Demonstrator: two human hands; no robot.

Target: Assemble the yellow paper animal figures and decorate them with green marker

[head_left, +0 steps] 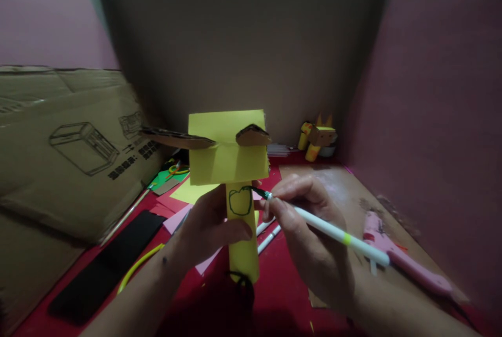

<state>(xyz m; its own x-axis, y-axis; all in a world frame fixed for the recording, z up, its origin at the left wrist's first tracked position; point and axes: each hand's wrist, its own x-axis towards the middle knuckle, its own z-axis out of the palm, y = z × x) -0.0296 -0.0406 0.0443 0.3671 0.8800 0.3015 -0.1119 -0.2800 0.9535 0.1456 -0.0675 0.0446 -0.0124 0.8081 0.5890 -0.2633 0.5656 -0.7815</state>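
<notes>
A yellow paper tube [242, 245] with a square yellow head piece [227, 162] is held up before me. Two brown cardboard flaps [253, 136] stick out from the head piece. My left hand [215, 227] wraps round the tube from the left, its thumb across the front. In my right hand [309, 222] is a white marker pen [325, 227] with a dark green tip. The tip touches or nearly touches the tube at the upper right of a dark drawn outline. A black loop [243, 278] shows at the tube's lower end.
To the left stand a large cardboard box [74, 170] and a black phone-like slab [110, 264]. Coloured paper sheets [172, 206] lie behind my left hand. A pink glue gun [408, 258] rests at right on a brown board; a yellow cardboard animal figure [317, 136] stands behind.
</notes>
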